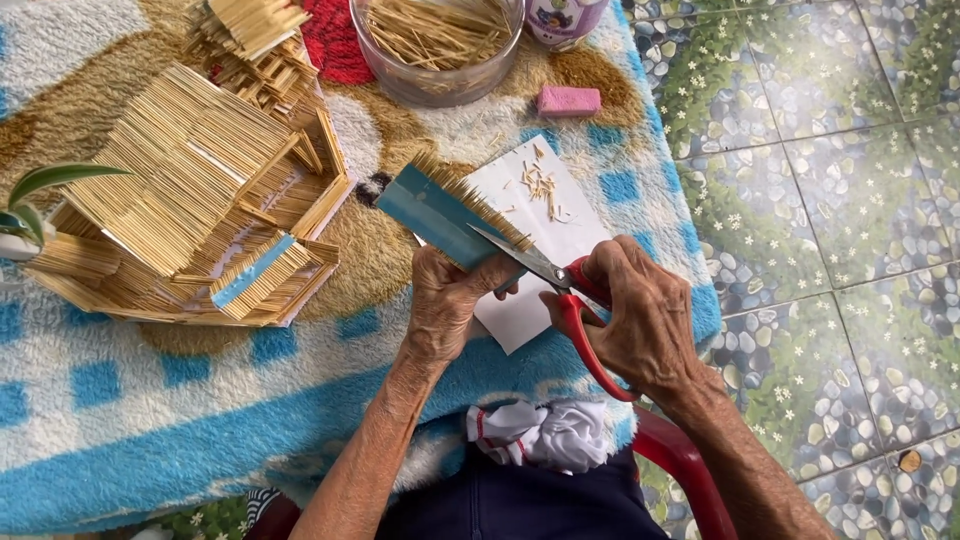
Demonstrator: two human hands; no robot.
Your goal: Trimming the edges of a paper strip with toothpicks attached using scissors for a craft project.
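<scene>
Here, from the hands outward:
Left hand (445,300): closed on the lower end of the blue card (432,212), holding it tilted above the desk (120,420).
Right hand (645,320): gripping red scissors (560,285), fingers through the handles.
Blades: open, at the row of sticks (475,200) on the card's edge.
Card: just left of the right hand, above white paper (545,225).
Paper: carries cut stick bits (543,190).
Farther left: stick house (200,195).
Far edge: bowl (435,45) of sticks, pink eraser (568,100).

Stick-built model house (200,200), clear bowl of sticks (440,50), pink block, perhaps an eraser (569,100)
</scene>
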